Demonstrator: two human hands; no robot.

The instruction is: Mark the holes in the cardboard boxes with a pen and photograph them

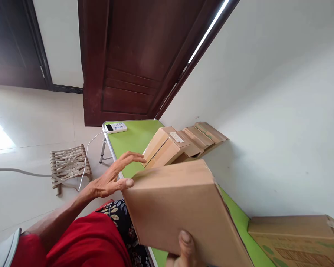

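A plain brown cardboard box point(172, 211) is tilted up close in front of me, over the green table point(133, 139). My right hand point(185, 252) grips it near its lower edge, with the thumb lying on the near face and the fingers mostly hidden. At the box's upper left corner is my left hand point(115, 178), its fingers spread and stretched forward. The left thumb lies at that corner; whether it presses on it I cannot tell. Just beyond the left fingertips, a taped cardboard box point(163, 146) with a white label leans on the table.
More cardboard boxes point(203, 135) lean in a row along the wall, and a printed box point(297, 237) lies at the lower right. A white device point(115, 128) with a cable sits at the table's far corner. A wooden folding stool point(69, 163) stands on the floor at left.
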